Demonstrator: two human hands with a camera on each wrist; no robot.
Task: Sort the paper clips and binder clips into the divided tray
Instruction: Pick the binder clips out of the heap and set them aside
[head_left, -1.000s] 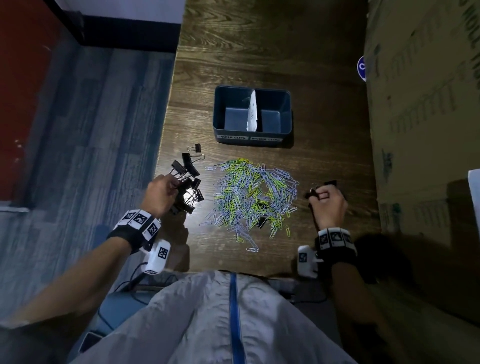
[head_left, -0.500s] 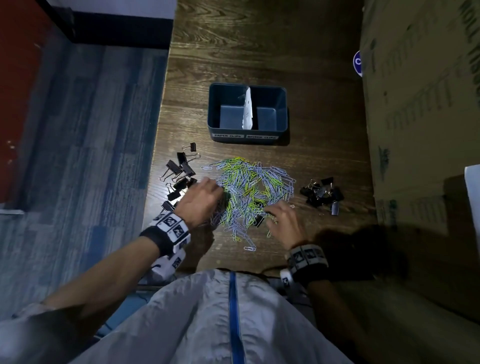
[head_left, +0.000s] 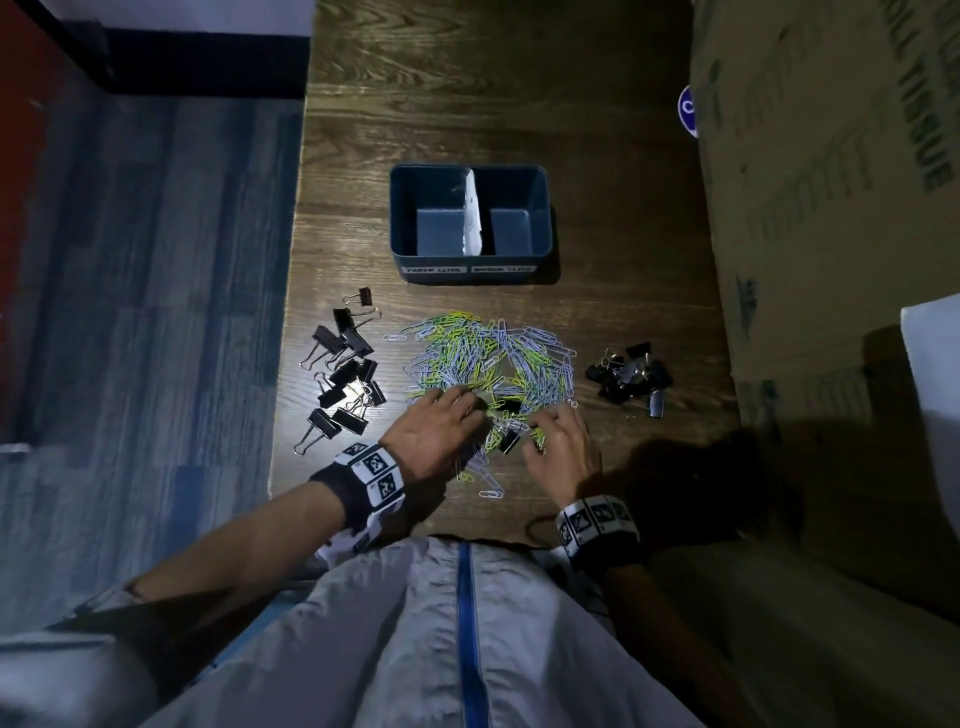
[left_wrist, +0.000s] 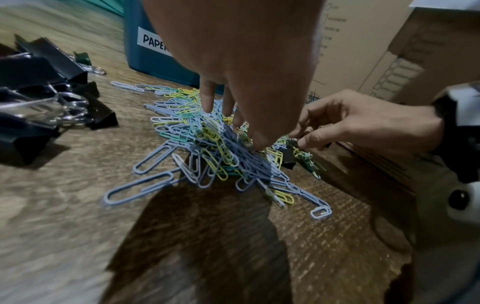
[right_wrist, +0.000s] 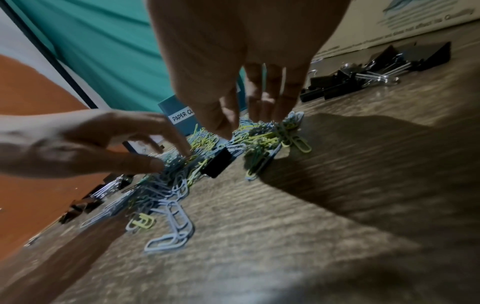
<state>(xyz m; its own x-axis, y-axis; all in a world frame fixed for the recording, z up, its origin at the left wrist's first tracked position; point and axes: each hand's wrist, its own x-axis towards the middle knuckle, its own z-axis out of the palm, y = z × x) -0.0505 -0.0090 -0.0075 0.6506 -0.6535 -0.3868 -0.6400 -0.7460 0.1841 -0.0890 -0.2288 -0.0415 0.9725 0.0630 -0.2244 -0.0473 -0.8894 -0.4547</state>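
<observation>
A blue divided tray (head_left: 470, 262) stands at mid-table, both compartments bare, with a white divider. In front of it lies a heap of blue and yellow paper clips (head_left: 488, 358). Black binder clips lie in one group to its left (head_left: 345, 374) and another to its right (head_left: 628, 376). A few black binder clips (head_left: 509, 440) still sit in the heap's near edge. My left hand (head_left: 467, 410) reaches into the heap with fingers (left_wrist: 207, 100) pointing down onto the clips. My right hand (head_left: 550, 422) touches the heap just right of it, fingers (right_wrist: 259, 107) straight, thumb above a black binder clip (right_wrist: 218, 162).
A large cardboard box (head_left: 831, 208) lines the table's right side. The table's left edge (head_left: 291, 364) drops to blue carpet close beside the left binder clip group. The tray front carries a "PAPER CLIPS" label (left_wrist: 153, 42).
A second ago each hand held binder clips out at its side. Those clips now lie in the two side groups, and both hands have come together at the heap's near edge.
</observation>
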